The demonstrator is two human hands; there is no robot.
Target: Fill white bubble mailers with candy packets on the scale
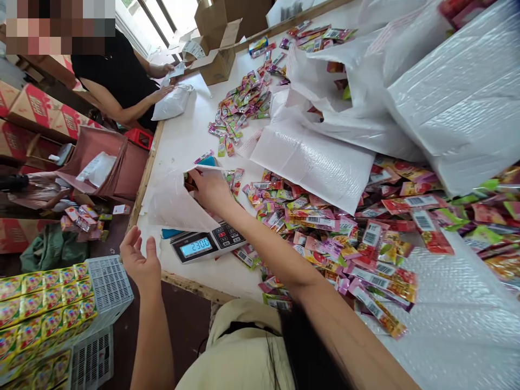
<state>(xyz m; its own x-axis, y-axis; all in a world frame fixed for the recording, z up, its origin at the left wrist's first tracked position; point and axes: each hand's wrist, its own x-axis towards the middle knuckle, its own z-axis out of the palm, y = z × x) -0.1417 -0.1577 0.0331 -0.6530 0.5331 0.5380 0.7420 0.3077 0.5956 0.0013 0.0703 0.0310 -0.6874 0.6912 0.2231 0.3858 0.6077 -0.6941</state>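
Note:
A white plastic mailer bag [174, 200] lies on a digital scale [207, 245], whose lit display appears to show 230.0. My right hand [211, 189] reaches into the bag's mouth. Its fingertips are hidden inside, so I cannot see what they hold. Left of the scale, my left hand [141, 257] hovers palm up near the table edge with its fingers apart and nothing in it. Colourful snack sachets [312, 222] lie heaped to the right of the scale, several with barcodes. A blue piece [208, 161] shows behind the bag's mouth.
White bubble mailers [312, 157] lie over the sachets at right. Another sachet pile [244, 103] and a cardboard box [215, 59] are farther back. A co-worker [117, 70] handles a white parcel [173, 103]. Crates [109, 287] of yellow packs stand at lower left.

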